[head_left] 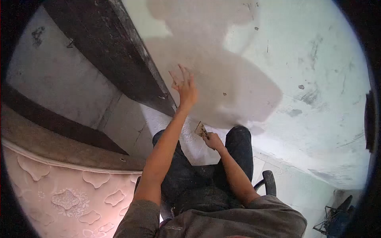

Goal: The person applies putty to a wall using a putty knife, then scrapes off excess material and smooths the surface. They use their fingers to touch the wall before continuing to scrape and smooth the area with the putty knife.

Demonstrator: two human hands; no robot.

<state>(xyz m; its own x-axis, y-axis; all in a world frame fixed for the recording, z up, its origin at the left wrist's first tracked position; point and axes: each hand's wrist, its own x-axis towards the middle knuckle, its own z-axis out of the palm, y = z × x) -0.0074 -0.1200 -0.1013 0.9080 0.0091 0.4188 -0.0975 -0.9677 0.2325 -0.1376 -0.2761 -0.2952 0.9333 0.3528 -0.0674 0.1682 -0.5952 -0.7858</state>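
Observation:
My left hand (186, 90) is raised in front of the pale green wall (246, 79), its fingers spread and holding nothing. It lies close beside the edge of a dark wooden frame (131, 59). Lower down, between my knees, my right hand (214, 142) is closed around the handle of a putty knife (200, 129). Its broad, stained blade points up and to the left, toward the foot of the wall. A shadow falls over the wall behind both hands.
A pink quilted mattress (67, 194) leans in at the lower left, beside the wooden frame. A black curved armrest (269, 183) stands right of my leg. Dark objects (341, 218) lie at the lower right on the tiled floor (295, 180). The wall has chips and scuffs.

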